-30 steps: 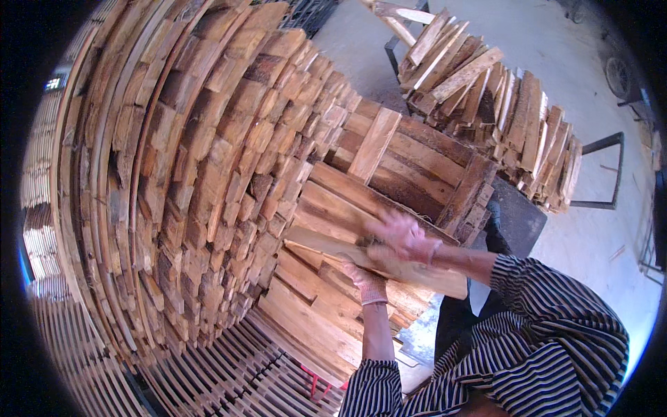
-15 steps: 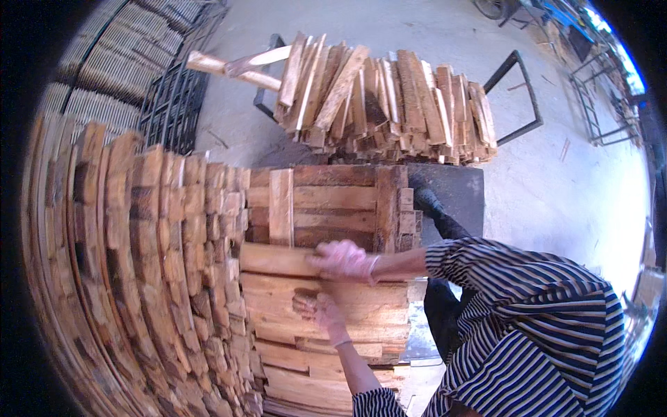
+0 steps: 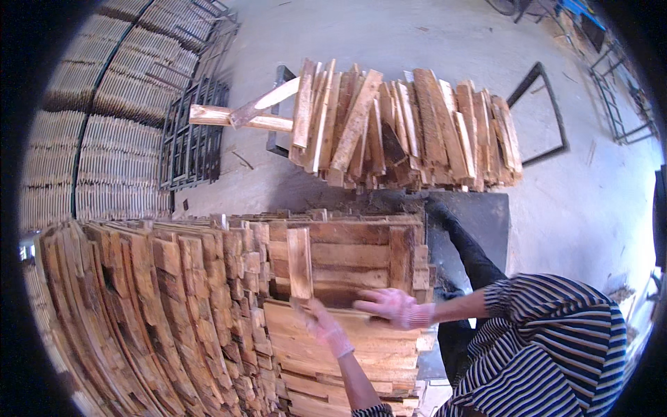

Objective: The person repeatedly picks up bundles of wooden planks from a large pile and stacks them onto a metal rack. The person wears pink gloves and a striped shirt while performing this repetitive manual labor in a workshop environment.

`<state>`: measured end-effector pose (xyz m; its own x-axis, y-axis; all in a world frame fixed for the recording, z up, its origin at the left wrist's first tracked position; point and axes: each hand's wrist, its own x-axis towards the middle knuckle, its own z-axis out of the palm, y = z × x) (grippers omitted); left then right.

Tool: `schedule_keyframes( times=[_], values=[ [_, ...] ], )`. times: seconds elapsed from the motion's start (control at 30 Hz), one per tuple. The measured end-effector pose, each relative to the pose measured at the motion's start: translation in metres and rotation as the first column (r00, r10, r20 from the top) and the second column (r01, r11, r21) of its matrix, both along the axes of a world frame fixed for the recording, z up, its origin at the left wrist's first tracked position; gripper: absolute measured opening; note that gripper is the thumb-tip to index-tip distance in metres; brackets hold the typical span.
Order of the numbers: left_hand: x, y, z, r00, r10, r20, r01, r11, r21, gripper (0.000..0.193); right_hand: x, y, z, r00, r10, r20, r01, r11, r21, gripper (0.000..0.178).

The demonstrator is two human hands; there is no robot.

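Observation:
Both my hands wear pale pink-white gloves and are over a stack of wooden boards [image 3: 347, 368]. My left hand [image 3: 325, 328] reaches forward with its fingers stretched out, somewhat blurred. Its fingertips are at the near end of a short wooden slat [image 3: 300, 264], which lies crosswise over the boards beneath; whether they touch it is unclear. To the right, my right hand [image 3: 392, 307] is spread palm down just above the near boards, fingers pointing left, nothing in it. Beyond the hands, the top layer has a lower section of boards [image 3: 347, 254] framed by a crosspiece [image 3: 401, 257].
Tall rows of stacked wood [image 3: 153, 299] rise close on the left. A heap of loose slats [image 3: 410, 132] sits on a black metal frame [image 3: 561, 118] ahead, two slats [image 3: 243, 117] jutting left. More stacked wood [image 3: 114, 104] stands far left, beside dark metal racks [image 3: 196, 132].
Both hands have come off the lengthwise board they were on, which now lies in the near layer. My left hand moved forward to the slat; my right shifted right and opened. The view tilted upward.

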<state>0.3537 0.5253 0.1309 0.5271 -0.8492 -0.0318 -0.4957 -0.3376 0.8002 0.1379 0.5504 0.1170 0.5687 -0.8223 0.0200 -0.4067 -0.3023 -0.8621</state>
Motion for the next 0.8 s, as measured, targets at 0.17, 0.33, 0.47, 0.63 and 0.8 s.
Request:
schedule_keyframes(
  times=[0.17,0.33,0.47,0.63,0.8],
  values=[
    [-0.083,-0.200,0.031,0.928,-0.333,-0.169,0.330,0.943,-0.045,0.078,-0.141,-0.054,-0.012,0.984,-0.166,-0.066,0.172,0.980,0.105,0.054],
    [-0.093,-0.425,0.018,0.952,-0.299,-0.068,0.305,0.948,0.094,0.097,-0.282,-0.128,-0.044,0.874,-0.388,-0.294,0.465,0.844,0.267,0.052],
    [-0.046,-0.571,-0.011,0.902,0.008,-0.431,0.024,0.997,0.069,0.100,-0.357,-0.153,-0.076,0.726,-0.462,-0.509,0.649,0.704,0.287,0.052],
    [-0.014,-0.663,-0.052,0.725,-0.039,-0.688,-0.079,0.987,-0.139,0.062,-0.392,-0.160,-0.101,0.652,-0.483,-0.585,0.752,0.511,0.416,0.050],
    [-0.059,-0.603,-0.044,0.914,-0.218,-0.342,0.121,0.952,-0.281,0.095,-0.366,-0.225,-0.099,0.726,-0.457,-0.514,0.683,0.561,0.467,0.051]
  ],
)
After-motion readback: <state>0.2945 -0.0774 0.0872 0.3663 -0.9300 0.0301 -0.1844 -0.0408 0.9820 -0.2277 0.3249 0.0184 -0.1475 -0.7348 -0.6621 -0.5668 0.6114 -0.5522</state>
